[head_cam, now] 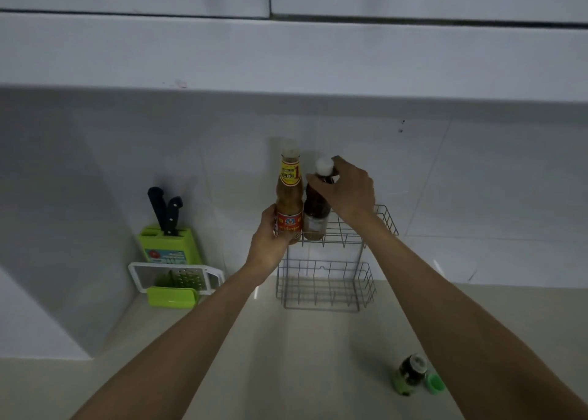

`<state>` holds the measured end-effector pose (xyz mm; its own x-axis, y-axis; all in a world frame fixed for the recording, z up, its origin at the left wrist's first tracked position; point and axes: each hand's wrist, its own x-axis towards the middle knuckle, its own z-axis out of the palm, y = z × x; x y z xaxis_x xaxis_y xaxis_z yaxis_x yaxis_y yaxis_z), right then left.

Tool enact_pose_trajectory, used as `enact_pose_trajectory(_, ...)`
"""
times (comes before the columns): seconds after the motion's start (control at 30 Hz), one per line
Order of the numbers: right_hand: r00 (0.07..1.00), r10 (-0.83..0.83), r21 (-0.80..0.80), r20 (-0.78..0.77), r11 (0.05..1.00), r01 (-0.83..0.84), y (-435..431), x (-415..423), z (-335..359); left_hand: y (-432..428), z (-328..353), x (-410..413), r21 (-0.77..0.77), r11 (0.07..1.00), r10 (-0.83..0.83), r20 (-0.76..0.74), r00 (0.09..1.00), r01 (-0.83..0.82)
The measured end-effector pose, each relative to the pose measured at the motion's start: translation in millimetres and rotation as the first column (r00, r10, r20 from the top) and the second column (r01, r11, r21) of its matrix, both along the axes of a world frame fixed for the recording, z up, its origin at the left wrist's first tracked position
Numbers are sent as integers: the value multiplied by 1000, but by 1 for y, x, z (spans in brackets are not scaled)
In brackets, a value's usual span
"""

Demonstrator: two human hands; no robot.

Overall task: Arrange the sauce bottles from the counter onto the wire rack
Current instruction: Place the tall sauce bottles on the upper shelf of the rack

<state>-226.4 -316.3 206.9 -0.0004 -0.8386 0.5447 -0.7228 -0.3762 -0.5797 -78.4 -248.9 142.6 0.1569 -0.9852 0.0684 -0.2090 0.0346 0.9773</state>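
Note:
A two-tier grey wire rack (pixel 327 292) stands on the counter against the tiled wall. My left hand (pixel 270 243) grips the base of a tan sauce bottle (pixel 289 193) with a yellow and red label, upright at the left end of the upper tier. Beside it stands a dark sauce bottle (pixel 316 211) with a white cap, and my right hand (pixel 348 190) is closed around its neck from the right. Whether either bottle rests on the tier's wires I cannot tell. The lower tier holds nothing.
A small dark bottle with a green label (pixel 409 374) and a green cap (pixel 435 383) sit on the counter at the lower right. At the left stand a green knife block (pixel 168 244) with two black-handled knives and a white grater (pixel 176 278) in a green holder. Upper cabinets overhang.

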Motion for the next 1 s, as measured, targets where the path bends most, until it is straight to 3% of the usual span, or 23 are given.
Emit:
enact_pose_trajectory(0.13, 995, -14, 60, -98, 998, 20, -12, 3, -6, -1, -4, 2, 1, 1000, 7, 17, 1000, -7)
enact_pose_trajectory(0.27, 997, -28, 96, -76, 995, 35, -10, 3, -8, -2, -6, 5, 6, 1000, 3, 53, 999, -4)
enact_pose_trajectory(0.33, 998, 57, 172, 22, 983, -60, -7, -1, -11, -2, -7, 5, 9, 1000, 0, 60, 998, -1)
enact_pose_trajectory(0.37, 979, 141, 235, 145, 957, -173, -7, -4, -14, -2, -7, 5, 10, 1000, -3, 61, 998, 2)
enact_pose_trajectory(0.43, 881, 245, 359, 406, 844, -400, -8, -12, -23, -2, -7, 6, 12, 1000, -8, 60, 998, 7)
enact_pose_trajectory(0.47, 852, 259, 408, 455, 789, -459, -8, -16, -29, -2, -7, 6, 15, 1000, -10, 59, 998, 9)
enact_pose_trajectory(0.57, 855, 286, 473, 433, 736, -485, -6, -22, -45, -2, -8, 7, 21, 1000, -10, 64, 998, 9)
enact_pose_trajectory(0.83, 966, 178, 322, 187, 918, -231, -3, -11, -58, -1, -8, 9, 56, 997, -53, 84, 995, 49)
enact_pose_trajectory(1.0, 986, 128, 282, 104, 947, -153, -4, -9, -61, 2, -8, 11, 69, 995, -79, 165, 983, 68)
